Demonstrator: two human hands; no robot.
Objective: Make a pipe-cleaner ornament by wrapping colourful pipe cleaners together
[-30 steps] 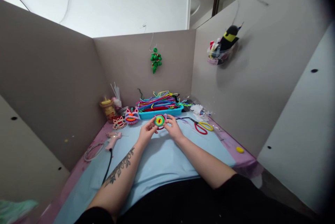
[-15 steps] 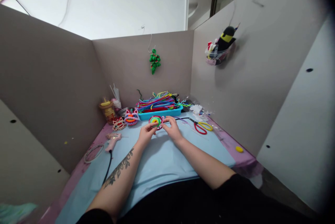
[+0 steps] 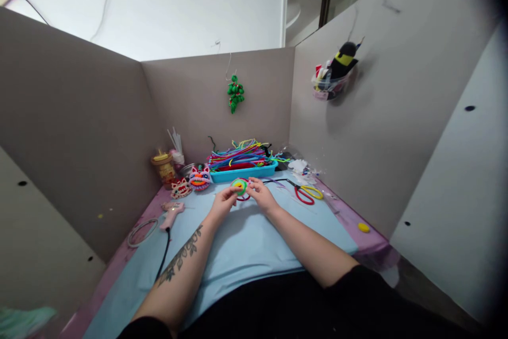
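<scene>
A small round coil of pipe cleaners [image 3: 239, 184], green and yellow with red-pink around the edge, is held up over the middle of the blue cloth. My left hand [image 3: 223, 203] pinches its lower left side between thumb and fingers. On the right side, my right hand [image 3: 263, 196] has its fingertips closed on the coil's pinkish edge. Fingers cover part of the coil. Just behind it stands a blue tray [image 3: 244, 174] heaped with pipe cleaners [image 3: 240, 155] of many colours.
Left of the tray sit two fuzzy animal-face pieces, one purple [image 3: 199, 178] and one white-and-red [image 3: 181, 189]. A pink glue gun [image 3: 172, 214] lies at the left with its cord. Scissors [image 3: 305, 193] rest at the right, a yellow disc [image 3: 363, 228] beyond. Grey panels [image 3: 218, 111] enclose the table.
The coil has turned in my fingers and shifted slightly right, so its red-pink rim shows differently. Both hands keep their grip and have moved only a little.
</scene>
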